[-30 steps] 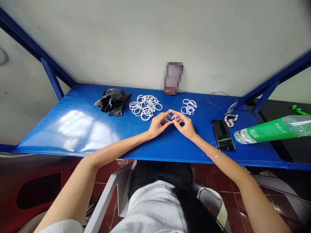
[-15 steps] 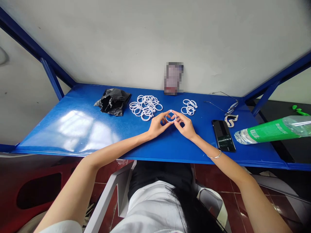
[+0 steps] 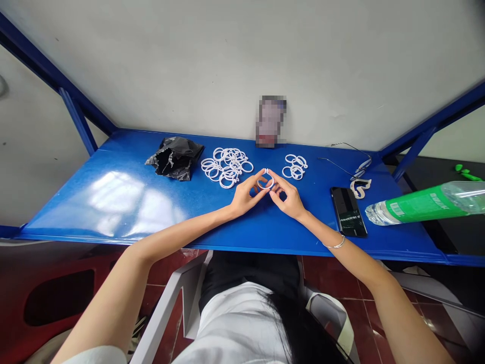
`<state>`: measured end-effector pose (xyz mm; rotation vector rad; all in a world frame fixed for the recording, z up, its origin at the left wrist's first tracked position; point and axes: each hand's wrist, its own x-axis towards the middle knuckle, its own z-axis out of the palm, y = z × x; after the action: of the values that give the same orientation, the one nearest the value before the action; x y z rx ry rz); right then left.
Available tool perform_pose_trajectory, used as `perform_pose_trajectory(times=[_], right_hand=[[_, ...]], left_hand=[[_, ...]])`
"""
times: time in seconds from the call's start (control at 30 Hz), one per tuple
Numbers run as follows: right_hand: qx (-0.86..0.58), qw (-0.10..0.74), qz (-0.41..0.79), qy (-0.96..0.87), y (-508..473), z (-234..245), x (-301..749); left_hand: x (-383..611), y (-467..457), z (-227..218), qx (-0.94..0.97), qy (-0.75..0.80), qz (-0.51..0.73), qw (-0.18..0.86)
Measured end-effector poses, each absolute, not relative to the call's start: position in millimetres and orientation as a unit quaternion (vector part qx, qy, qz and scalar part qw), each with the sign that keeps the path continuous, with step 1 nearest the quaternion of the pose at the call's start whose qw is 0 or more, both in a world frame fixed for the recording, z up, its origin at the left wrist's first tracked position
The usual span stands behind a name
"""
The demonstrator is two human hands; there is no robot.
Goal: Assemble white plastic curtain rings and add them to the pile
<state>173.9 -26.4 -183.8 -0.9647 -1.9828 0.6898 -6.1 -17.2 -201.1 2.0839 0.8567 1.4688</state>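
Note:
Between my two hands, a white plastic ring [image 3: 266,187] with a small notched piece at its top is held up over the blue table. My left hand [image 3: 244,196] pinches its left side between thumb and fingers. On the opposite side, my right hand [image 3: 288,198] has its fingertips closed on the ring. A heap of similar white rings [image 3: 227,163] lies to the left beyond my left hand. Several more white rings [image 3: 295,168] form a smaller group beyond my right hand.
A crumpled black plastic bag [image 3: 176,157] sits left on the blue table [image 3: 212,222]. To the right are a phone [image 3: 348,212], eyeglasses [image 3: 361,167], a white curved item [image 3: 361,188] and a green-labelled bottle [image 3: 420,205]. A pixelated object [image 3: 270,121] leans against the wall.
The ring's top has tipped slightly upward between my fingers, and my right fingers have shifted a little on it. The piles on the table stay as they were.

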Motion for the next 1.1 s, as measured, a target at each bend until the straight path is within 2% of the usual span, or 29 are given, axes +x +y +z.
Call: perform_pose_trajectory(times=[0.43,1.1], right_hand=[[-0.345,0.417,0.497,-0.679,-21.6,-185.1,179.1],[-0.391,0.45,0.487,-0.639,-20.9,-187.3,175.9]], left_hand=[[-7.6,-14.6,-205.5,0.75,0.286,0.543,0.246],[-8.7,-14.3,-209.1,0.731,0.295,0.525,0.32]])
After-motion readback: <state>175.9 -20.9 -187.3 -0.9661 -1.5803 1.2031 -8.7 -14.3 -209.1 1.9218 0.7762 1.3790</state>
